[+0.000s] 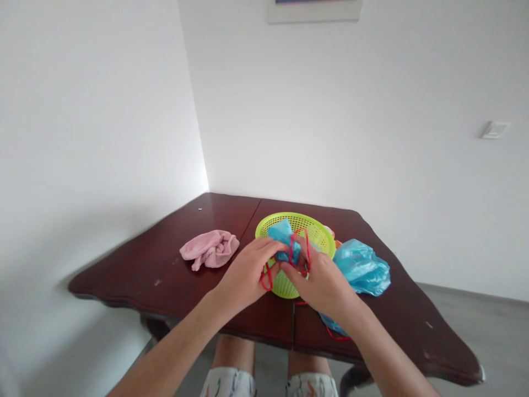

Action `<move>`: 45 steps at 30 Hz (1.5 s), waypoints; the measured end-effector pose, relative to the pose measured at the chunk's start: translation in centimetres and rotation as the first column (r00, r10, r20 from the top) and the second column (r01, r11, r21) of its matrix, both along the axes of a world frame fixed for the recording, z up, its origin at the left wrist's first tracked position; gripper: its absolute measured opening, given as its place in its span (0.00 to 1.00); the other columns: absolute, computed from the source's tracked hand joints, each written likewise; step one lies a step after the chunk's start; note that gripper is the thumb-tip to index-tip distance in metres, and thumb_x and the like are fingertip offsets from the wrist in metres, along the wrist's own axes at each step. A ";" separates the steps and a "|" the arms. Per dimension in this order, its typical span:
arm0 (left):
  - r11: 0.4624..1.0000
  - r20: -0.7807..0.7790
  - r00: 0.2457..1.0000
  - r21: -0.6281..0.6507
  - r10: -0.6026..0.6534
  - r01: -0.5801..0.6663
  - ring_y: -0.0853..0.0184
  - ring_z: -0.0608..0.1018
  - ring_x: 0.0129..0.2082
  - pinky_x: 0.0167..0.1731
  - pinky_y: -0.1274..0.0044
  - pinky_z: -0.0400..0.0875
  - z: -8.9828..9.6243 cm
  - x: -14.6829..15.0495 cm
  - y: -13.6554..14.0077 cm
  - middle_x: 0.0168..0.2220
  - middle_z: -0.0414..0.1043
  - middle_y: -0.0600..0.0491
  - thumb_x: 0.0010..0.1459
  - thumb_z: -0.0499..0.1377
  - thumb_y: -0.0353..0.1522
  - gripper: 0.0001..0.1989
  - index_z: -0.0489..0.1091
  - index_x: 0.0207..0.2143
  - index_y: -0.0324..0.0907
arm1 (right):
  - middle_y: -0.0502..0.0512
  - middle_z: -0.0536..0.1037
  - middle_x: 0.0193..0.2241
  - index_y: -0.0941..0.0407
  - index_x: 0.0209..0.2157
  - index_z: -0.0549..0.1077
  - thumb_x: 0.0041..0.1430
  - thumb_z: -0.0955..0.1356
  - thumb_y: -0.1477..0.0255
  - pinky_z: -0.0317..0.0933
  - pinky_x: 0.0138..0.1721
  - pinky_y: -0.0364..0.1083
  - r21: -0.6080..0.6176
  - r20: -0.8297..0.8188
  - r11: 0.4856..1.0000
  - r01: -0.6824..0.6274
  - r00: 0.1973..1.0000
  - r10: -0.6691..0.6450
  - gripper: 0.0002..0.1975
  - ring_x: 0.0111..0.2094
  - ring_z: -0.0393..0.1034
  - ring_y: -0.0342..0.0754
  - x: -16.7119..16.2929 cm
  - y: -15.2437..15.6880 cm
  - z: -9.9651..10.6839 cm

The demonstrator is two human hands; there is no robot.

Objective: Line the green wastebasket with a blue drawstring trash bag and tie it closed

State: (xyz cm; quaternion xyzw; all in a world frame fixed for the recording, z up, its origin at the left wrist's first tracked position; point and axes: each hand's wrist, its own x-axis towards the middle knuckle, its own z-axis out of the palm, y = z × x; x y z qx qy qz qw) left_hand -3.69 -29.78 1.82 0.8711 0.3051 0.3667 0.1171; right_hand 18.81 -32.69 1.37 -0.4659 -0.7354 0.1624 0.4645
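A small bunched blue plastic bag [281, 230] with red drawstring [308, 259] loops is held over the front of a lime-green mesh basket [286, 289]. My left hand [250, 267] grips the bag from the left with bent fingers. From the other side, my right hand [318, 275] pinches the bag and the red string, thumb toward the left hand. Both hands meet at the bag's middle, and the exact finger contacts are partly hidden. More of the red string hangs below my left fingers.
A crumpled pink cloth [210, 251] lies left of the basket. Right of it sits another crumpled blue plastic bag [363, 267]. More blue plastic [333, 325] lies partly under my right forearm. All rest on a dark wooden table [165, 264] against white walls.
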 end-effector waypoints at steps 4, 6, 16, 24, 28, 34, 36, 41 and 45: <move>0.977 0.086 0.988 0.184 -0.125 0.108 0.51 0.80 0.66 0.70 0.54 0.73 -1.2 0.8 0.7 0.64 0.81 0.45 0.68 0.60 0.20 0.39 0.65 0.77 0.53 | 0.55 0.87 0.39 0.52 0.51 0.82 0.69 0.74 0.71 0.72 0.40 0.50 -0.053 -0.023 0.989 -0.139 0.990 0.138 0.10 0.39 0.80 0.53 0.4 1.9 0.2; 0.969 0.212 0.971 0.242 -0.111 0.058 0.49 0.77 0.71 0.74 0.51 0.71 -2.4 0.9 1.6 0.71 0.74 0.39 0.73 0.63 0.27 0.44 0.50 0.85 0.51 | 0.54 0.87 0.39 0.52 0.47 0.82 0.70 0.72 0.71 0.75 0.43 0.51 -0.069 -0.111 0.984 -0.165 0.981 0.156 0.07 0.39 0.81 0.53 1.0 3.2 0.8; 0.984 0.375 0.915 0.042 0.147 -0.175 0.46 0.60 0.84 0.79 0.45 0.61 -12.6 -3.5 6.6 0.85 0.53 0.36 0.83 0.60 0.44 0.38 0.48 0.85 0.52 | 0.72 0.82 0.64 0.56 0.85 0.56 0.80 0.65 0.55 0.66 0.70 0.72 0.633 0.407 0.763 0.131 0.782 -0.472 0.41 0.64 0.75 0.74 7.6 10.8 8.6; 0.913 0.508 0.789 -0.375 0.347 -0.160 0.46 0.73 0.75 0.76 0.47 0.67 -22.0 -4.4 9.6 0.77 0.67 0.38 0.82 0.58 0.52 0.30 0.62 0.77 0.49 | 0.76 0.68 0.79 0.62 0.87 0.43 0.78 0.64 0.61 0.58 0.77 0.71 0.669 0.539 0.721 0.183 0.549 -0.639 0.46 0.75 0.64 0.76 15.0 20.0 9.4; 0.863 0.524 0.771 -0.500 0.362 -0.065 0.49 0.81 0.66 0.71 0.54 0.74 -22.3 -4.2 10.2 0.67 0.77 0.40 0.80 0.58 0.56 0.29 0.70 0.68 0.47 | 0.79 0.70 0.77 0.66 0.87 0.45 0.76 0.64 0.73 0.56 0.77 0.66 0.568 0.677 0.785 0.246 0.402 -0.616 0.46 0.74 0.65 0.72 18.1 23.7 5.9; 0.765 0.413 0.822 -0.643 0.391 -0.041 0.53 0.88 0.50 0.59 0.60 0.79 -21.8 -4.4 10.1 0.57 0.85 0.42 0.77 0.57 0.58 0.28 0.72 0.59 0.45 | 0.80 0.73 0.75 0.64 0.88 0.33 0.74 0.64 0.76 0.52 0.77 0.68 0.470 0.755 0.799 0.375 0.299 -0.584 0.51 0.74 0.64 0.72 21.1 27.7 -0.1; 0.757 0.358 0.855 -0.651 0.374 -0.059 0.53 0.88 0.49 0.58 0.61 0.78 -21.6 -4.3 9.9 0.55 0.86 0.44 0.78 0.57 0.56 0.25 0.72 0.58 0.46 | 0.84 0.71 0.75 0.66 0.87 0.29 0.73 0.66 0.75 0.51 0.77 0.69 0.452 0.746 0.760 0.467 0.269 -0.609 0.54 0.75 0.64 0.73 21.8 28.7 -1.7; 0.765 0.219 0.916 -0.630 0.337 -0.131 0.51 0.87 0.52 0.56 0.63 0.75 -20.8 -4.1 9.5 0.52 0.88 0.46 0.79 0.57 0.51 0.19 0.74 0.57 0.47 | 0.89 0.70 0.74 0.68 0.87 0.27 0.70 0.70 0.74 0.58 0.73 0.67 0.365 0.787 0.742 0.563 0.239 -0.568 0.60 0.73 0.65 0.74 22.4 29.8 -5.1; 0.766 0.184 0.924 -0.624 0.336 -0.154 0.52 0.87 0.51 0.54 0.64 0.74 -20.6 -4.0 9.5 0.51 0.88 0.47 0.80 0.56 0.47 0.17 0.73 0.57 0.47 | 0.85 0.76 0.69 0.66 0.87 0.29 0.72 0.67 0.73 0.60 0.71 0.68 0.302 0.841 0.800 0.518 0.251 -0.480 0.57 0.69 0.69 0.74 21.6 29.4 -7.6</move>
